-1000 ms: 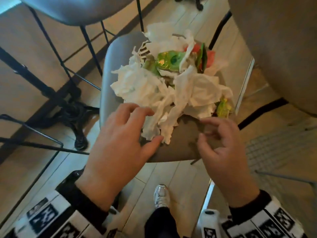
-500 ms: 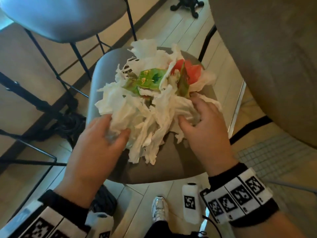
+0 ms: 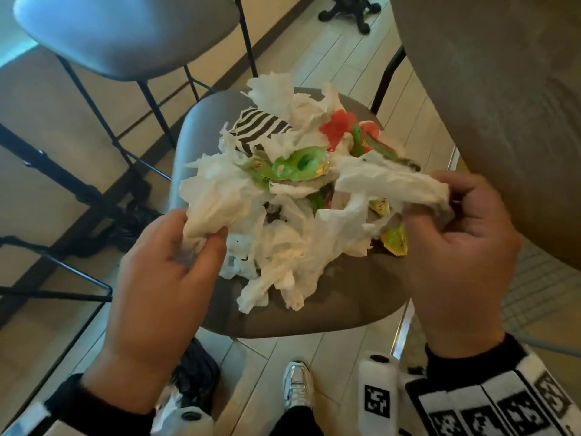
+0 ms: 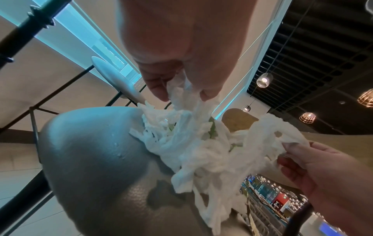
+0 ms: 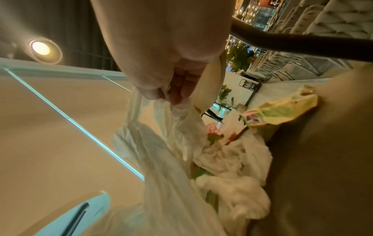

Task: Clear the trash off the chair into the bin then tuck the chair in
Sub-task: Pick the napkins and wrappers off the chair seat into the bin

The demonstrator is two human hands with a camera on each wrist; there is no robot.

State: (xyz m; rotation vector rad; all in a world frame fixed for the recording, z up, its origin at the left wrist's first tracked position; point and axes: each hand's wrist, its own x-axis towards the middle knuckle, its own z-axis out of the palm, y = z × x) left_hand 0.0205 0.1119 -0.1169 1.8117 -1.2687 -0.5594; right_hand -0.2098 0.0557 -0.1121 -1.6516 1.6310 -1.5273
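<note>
A heap of crumpled white paper napkins [image 3: 283, 247] mixed with green wrappers [image 3: 298, 166], a red scrap [image 3: 338, 127] and a striped paper [image 3: 261, 127] lies on the grey chair seat [image 3: 314, 313]. My left hand [image 3: 201, 240] grips a bunch of napkins at the heap's left edge; the left wrist view shows the napkins [image 4: 181, 95] pinched between its thumb and fingers. My right hand [image 3: 440, 202] pinches a white napkin [image 3: 393, 187] lifted at the heap's right side, which the right wrist view shows as a napkin [image 5: 177, 111] hanging from its fingertips.
A second grey stool [image 3: 125, 36] on black legs stands at the upper left. The edge of a large brown table [image 3: 503, 121] overhangs the right side. Black table legs [image 3: 63, 177] cross the wooden floor at left. My shoe [image 3: 297, 385] is below the seat. No bin is in view.
Both hands went from hovering near the seat's front edge into the heap. They now hold napkins; the right one has lifted its napkin up and to the right.
</note>
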